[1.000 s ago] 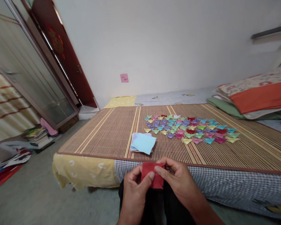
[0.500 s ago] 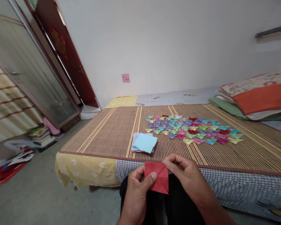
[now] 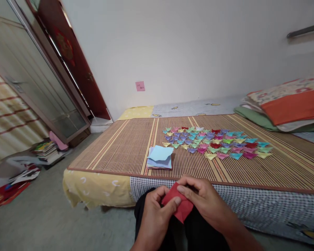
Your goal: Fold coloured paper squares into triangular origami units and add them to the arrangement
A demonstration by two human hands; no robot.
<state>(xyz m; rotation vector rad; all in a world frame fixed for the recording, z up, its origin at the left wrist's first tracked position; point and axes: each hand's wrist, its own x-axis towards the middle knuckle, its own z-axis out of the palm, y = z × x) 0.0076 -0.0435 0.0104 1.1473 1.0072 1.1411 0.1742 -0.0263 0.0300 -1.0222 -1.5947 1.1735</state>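
Note:
A creased sheet of red paper (image 3: 182, 208) is held over my lap, turned so that one corner points down. My left hand (image 3: 157, 214) grips its left side, thumb on top and fingers behind. On the upper right side, my right hand (image 3: 201, 197) pinches the same sheet with its thumb near the top corner. Both thumbs lie close together on the paper. Beyond my hands, a stack of square paper sheets (image 3: 159, 162) with light blue on top rests on the striped mat (image 3: 115, 146). Rows of small folded paper pieces (image 3: 214, 141) in many colours lie to its right.
The mat covers a bed whose checked sheet (image 3: 264, 205) hangs over the near edge. Folded bedding (image 3: 290, 104) is piled at the right. A pink note (image 3: 140, 86) sticks to the wall. Books (image 3: 45, 150) are stacked on the floor at left, near a glass door (image 3: 42, 69).
The red paper has turned from square-on to corner-down. My right hand has moved left and further onto it. The top light blue sheet on the stack has shifted and its edge is lifted.

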